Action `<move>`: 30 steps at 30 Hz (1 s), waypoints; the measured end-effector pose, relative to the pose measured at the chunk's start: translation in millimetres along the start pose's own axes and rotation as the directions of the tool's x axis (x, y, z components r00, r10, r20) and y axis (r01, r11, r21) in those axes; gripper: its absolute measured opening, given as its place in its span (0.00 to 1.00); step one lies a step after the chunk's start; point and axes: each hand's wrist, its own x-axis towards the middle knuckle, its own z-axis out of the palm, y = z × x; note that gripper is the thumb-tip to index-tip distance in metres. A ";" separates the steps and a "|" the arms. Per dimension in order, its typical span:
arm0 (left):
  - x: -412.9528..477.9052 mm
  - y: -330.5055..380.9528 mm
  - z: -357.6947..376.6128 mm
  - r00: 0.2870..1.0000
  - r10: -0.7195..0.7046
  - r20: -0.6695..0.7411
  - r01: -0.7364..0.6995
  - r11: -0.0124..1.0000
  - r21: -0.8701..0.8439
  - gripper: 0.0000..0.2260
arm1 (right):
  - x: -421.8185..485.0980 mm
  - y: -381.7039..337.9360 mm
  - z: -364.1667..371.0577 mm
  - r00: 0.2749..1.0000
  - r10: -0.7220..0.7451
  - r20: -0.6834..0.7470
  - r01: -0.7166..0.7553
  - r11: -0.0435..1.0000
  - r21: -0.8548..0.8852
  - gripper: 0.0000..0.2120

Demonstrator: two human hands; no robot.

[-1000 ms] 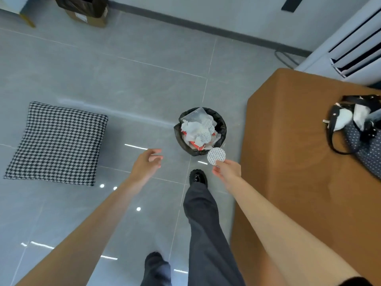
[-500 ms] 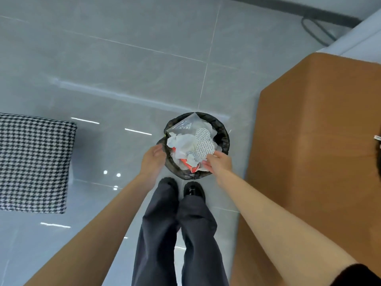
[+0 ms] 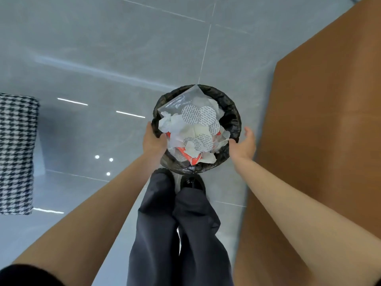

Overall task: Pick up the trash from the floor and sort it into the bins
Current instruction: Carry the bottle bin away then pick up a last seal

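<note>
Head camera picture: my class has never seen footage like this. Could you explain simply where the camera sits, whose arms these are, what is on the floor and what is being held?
There is no machine here. The camera is worn on a person's head and looks down, so you see that person's own arms, dark trousers and a shoe. On the grey tiled floor stands a round bin with a black liner. It is filled with crumpled white paper, clear plastic, white round discs and something orange-red. The left hand grips the bin's rim, thumb over the edge. The right hand is open beside the opposite rim and holds nothing; whether it touches the bin is hard to tell. A black-and-white checked cushion lies on the floor at the left, and a brown surface fills the right side.
</note>
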 end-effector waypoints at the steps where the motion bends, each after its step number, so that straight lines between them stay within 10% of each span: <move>1: 3.6 -1.5 1.8 1.000 -0.003 -0.007 0.003 1.000 -0.004 0.23 | 2.0 1.1 4.4 1.000 0.011 0.012 -0.011 0.999 0.030 0.26; 14: 0.5 0.1 -45.9 0.996 -0.084 0.025 0.087 0.985 -0.150 0.20 | -20.1 -29.8 -20.3 0.997 -0.063 0.036 0.069 0.980 -0.187 0.15; 30: -225.2 76.3 -266.4 0.999 0.033 -0.041 -0.047 0.893 -0.447 0.20 | -241.2 -189.9 -145.8 0.931 -0.291 0.222 0.323 0.939 -0.121 0.15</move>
